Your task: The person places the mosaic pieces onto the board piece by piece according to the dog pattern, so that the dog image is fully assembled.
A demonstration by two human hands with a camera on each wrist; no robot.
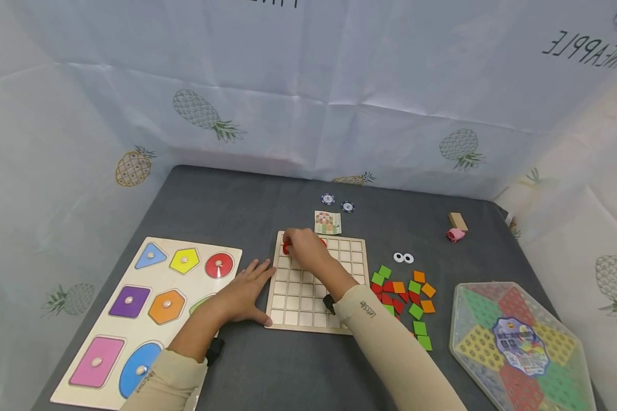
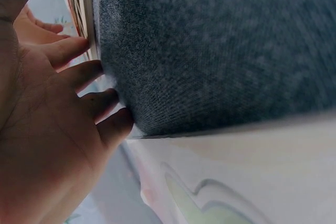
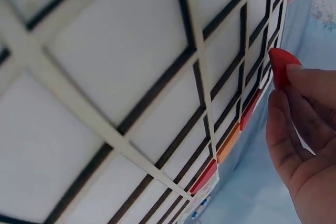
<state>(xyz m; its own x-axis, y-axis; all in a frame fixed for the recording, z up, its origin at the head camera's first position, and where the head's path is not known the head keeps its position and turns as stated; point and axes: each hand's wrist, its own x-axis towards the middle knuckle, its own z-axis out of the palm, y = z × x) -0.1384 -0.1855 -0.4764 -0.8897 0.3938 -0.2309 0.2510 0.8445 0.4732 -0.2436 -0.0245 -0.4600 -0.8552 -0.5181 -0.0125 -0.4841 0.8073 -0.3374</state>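
Note:
My right hand point(image 1: 305, 248) is over the far left part of a wooden grid board point(image 1: 293, 302). Its thumb and finger pinch a small red tile point(image 3: 281, 64) with one curved edge, close over the grid. Along the far row sit a red tile point(image 3: 251, 109), an orange tile point(image 3: 229, 142) and another red tile point(image 3: 203, 177). Fingers spread, my left hand point(image 1: 244, 294) lies at the board's left side, thumb by the near corner and fingertips at the edge. In the left wrist view, its palm and fingers show beside the board's side.
A shape puzzle board point(image 1: 144, 262) lies on the left. Loose red, green and orange tiles point(image 1: 416, 312) are scattered right of the grid. Behind it are a pattern card point(image 1: 328, 222) and two chips point(image 1: 347, 206). A hexagonal plastic box point(image 1: 463, 342) occupies the near right.

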